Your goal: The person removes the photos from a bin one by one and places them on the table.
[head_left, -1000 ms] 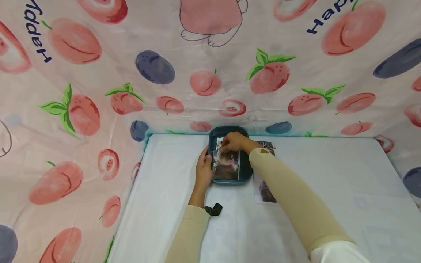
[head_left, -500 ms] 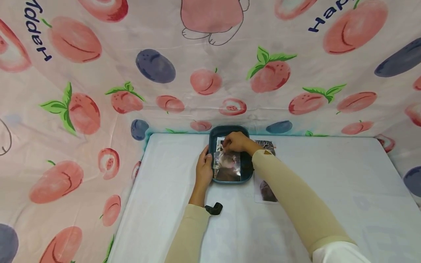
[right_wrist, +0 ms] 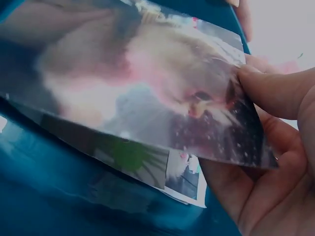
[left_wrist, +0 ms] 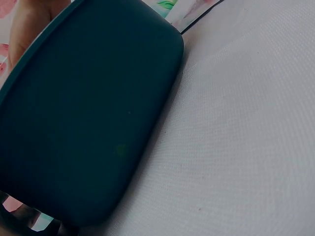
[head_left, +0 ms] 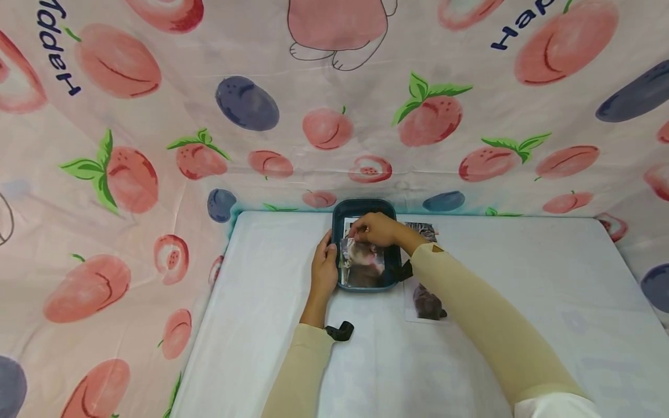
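Note:
A dark teal tray (head_left: 393, 247) sits at the table's back edge, and its wall (left_wrist: 98, 113) fills much of the left wrist view. My left hand (head_left: 325, 270) holds the tray's left side, thumb near the rim. Inside the tray, my right hand (head_left: 378, 228) pinches the upper end of a glossy photo (head_left: 362, 273). In the right wrist view this photo (right_wrist: 147, 83), a pale furry animal on a dark ground, is raised at an angle, with thumb and fingers at one end. Beneath it lie other photos (right_wrist: 184, 179) in the tray, mostly covered.
Right of the tray, a photo of a dark animal (head_left: 428, 305) lies on the white table (head_left: 522, 290), partly under the right forearm. A striped picture (head_left: 422, 229) shows behind it. The fruit-print cloth (head_left: 282, 186) rises directly behind the tray.
The right hand stays over the tray, pinching the photo, whose lower edge has shifted slightly right. The right forearm has swung a little right, uncovering more of the photo on the table.

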Demonstrator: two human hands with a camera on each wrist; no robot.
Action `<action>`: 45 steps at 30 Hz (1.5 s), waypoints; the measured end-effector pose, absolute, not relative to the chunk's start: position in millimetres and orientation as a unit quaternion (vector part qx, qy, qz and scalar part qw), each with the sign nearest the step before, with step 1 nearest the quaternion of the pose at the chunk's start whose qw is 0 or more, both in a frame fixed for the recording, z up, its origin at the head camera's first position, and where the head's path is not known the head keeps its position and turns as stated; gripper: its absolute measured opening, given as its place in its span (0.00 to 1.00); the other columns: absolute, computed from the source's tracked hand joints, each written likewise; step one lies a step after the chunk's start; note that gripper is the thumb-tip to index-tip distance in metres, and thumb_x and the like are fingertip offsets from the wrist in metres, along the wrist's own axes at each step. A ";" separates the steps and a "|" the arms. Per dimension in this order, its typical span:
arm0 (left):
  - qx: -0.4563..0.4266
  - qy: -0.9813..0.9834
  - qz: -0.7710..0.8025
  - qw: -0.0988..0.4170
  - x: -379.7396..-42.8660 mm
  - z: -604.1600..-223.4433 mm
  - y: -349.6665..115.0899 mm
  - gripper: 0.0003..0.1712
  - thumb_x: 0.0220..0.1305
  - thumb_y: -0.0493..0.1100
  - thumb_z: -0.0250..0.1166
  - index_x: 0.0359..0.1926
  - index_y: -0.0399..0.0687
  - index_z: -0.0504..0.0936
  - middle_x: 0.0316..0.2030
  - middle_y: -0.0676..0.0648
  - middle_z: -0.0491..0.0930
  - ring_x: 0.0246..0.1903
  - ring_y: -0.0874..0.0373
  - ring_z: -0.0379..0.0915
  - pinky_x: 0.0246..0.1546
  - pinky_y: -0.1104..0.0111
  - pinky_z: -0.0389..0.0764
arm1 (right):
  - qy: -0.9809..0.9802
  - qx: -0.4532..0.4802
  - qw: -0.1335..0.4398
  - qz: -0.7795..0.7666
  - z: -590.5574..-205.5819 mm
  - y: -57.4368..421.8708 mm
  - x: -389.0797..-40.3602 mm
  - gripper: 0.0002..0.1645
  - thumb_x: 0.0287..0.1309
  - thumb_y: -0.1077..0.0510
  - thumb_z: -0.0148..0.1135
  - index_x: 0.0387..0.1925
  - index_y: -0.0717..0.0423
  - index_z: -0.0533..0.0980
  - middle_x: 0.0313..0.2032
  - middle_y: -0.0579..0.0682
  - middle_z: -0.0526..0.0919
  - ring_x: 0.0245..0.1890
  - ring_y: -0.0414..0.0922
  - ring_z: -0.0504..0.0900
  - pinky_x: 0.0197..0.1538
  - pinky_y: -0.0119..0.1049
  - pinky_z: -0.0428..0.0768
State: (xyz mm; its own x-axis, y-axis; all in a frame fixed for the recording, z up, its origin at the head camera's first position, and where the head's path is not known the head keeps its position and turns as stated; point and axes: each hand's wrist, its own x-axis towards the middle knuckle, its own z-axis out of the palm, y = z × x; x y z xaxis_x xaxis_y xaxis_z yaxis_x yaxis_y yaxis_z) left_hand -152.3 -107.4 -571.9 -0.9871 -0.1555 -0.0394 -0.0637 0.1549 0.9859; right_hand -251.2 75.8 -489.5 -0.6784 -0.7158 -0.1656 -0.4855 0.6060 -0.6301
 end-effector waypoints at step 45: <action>0.087 -0.755 -0.650 0.024 -151.1 -571.8 -104.8 0.27 0.82 0.50 0.47 0.78 0.58 0.64 0.77 0.48 0.62 0.78 0.51 0.52 0.78 0.52 0.55 | 0.868 -0.120 0.125 -0.466 -478.8 234.7 -179.8 0.21 0.65 0.44 0.68 0.55 0.46 0.82 0.53 0.56 0.83 0.30 0.50 0.86 0.32 0.43 0.86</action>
State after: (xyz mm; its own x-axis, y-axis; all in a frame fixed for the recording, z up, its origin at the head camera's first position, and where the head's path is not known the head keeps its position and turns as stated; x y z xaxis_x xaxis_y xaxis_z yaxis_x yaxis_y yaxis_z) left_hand -151.1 -104.8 -571.8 -0.9839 -0.1614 -0.0767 -0.0998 0.1403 0.9851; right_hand -179.8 234.7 -478.8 -0.9398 -0.3251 -0.1057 -0.0916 0.5374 -0.8384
